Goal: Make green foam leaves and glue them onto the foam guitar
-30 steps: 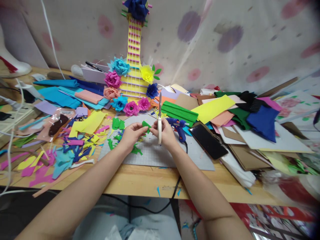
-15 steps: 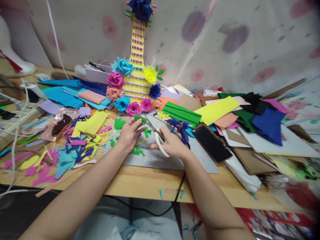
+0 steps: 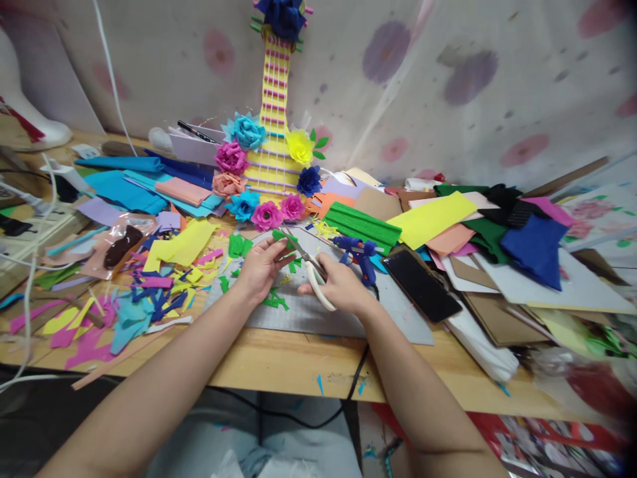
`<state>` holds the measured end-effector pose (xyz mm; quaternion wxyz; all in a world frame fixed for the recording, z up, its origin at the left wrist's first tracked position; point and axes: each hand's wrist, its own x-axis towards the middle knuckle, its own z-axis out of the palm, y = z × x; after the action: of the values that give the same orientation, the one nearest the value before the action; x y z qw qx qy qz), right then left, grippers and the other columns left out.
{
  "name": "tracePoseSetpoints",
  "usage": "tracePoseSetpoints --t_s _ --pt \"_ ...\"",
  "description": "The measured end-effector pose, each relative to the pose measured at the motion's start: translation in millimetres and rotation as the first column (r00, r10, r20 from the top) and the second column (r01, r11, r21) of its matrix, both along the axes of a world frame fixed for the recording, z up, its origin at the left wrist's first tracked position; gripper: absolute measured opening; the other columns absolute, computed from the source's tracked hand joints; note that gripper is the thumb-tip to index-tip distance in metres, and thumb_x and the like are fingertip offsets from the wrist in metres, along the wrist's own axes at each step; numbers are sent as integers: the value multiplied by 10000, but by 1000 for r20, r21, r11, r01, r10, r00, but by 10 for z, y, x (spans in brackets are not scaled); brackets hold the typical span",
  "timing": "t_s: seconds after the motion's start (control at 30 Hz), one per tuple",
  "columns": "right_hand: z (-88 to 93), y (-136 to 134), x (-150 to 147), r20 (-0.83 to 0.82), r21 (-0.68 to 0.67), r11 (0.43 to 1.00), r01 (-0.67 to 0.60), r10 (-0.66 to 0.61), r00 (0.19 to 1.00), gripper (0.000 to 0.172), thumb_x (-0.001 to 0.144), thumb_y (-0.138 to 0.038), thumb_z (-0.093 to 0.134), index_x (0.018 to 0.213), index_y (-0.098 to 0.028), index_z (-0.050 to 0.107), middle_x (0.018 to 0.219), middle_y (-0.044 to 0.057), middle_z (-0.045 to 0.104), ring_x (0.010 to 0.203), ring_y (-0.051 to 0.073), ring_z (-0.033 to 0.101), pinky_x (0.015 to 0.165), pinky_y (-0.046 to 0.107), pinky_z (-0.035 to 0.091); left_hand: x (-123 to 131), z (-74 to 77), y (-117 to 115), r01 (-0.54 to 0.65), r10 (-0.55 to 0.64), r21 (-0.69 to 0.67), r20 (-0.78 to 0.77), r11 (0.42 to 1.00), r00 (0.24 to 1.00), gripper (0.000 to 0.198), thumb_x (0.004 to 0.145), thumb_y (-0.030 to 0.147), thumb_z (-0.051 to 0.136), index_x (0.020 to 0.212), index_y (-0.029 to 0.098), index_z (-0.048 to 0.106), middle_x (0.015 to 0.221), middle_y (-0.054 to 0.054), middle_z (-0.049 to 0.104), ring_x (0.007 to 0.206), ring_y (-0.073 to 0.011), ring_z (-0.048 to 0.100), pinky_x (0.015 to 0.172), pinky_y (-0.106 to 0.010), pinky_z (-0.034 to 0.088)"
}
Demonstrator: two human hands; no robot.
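Note:
My left hand pinches a small piece of green crepe paper between thumb and fingers. In my right hand is a pair of scissors with white handles, my fingers through the loops. The blades point up and left, right at the green piece. Below both hands lies a grey cutting mat with green scraps on it. More green pieces rest just left of my left hand. Behind stands a yellow paper guitar edged with paper flowers.
A blue glue gun and a black phone lie right of my right hand. Folded green crepe paper sits behind them. Colourful scraps cover the left side. Paper sheets pile up at right. A black cord hangs over the table edge.
The green piece looks shorter and rounder at its tip, and the scissor blades have shifted slightly against it. Both hands stay in nearly the same place.

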<state>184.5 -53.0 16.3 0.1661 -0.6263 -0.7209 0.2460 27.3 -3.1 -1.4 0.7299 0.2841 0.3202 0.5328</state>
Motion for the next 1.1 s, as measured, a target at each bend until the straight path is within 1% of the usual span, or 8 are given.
tracePoseSetpoints --t_s 0.17,0.47,0.7,1.1 --pt "-18 4 25 -22 3 1000 6 -6 1000 367 654 -495 605 727 -214 380 627 -48 466 570 108 393 525 216 238 -11 -6 2 24 -24 4 3 1000 1000 182 578 205 722 685 141 589 695 8 650 656 -97 601 745 -284 481" --pt "-60 16 112 -91 -8 999 -37 36 995 335 651 -461 613 695 -200 408 602 -60 425 554 90 348 512 214 235 -22 -25 20 41 -41 -3 -60 999 997 201 557 215 734 693 137 607 707 -7 658 660 -110 611 715 -284 491" --pt "-85 31 170 -129 -24 997 -70 67 989 343 649 -450 620 662 -196 391 584 -66 390 555 86 330 512 217 230 -26 -12 22 33 -33 1 -107 999 994 194 535 212 741 651 132 607 655 2 631 626 -104 594 673 -276 506" --pt "-84 26 266 -215 -84 990 -110 90 973 326 655 -440 623 659 -184 420 585 -61 388 570 85 333 505 213 239 -57 9 26 74 -71 8 -203 997 977 238 491 259 764 632 124 628 662 -25 640 633 -123 591 637 -281 507"
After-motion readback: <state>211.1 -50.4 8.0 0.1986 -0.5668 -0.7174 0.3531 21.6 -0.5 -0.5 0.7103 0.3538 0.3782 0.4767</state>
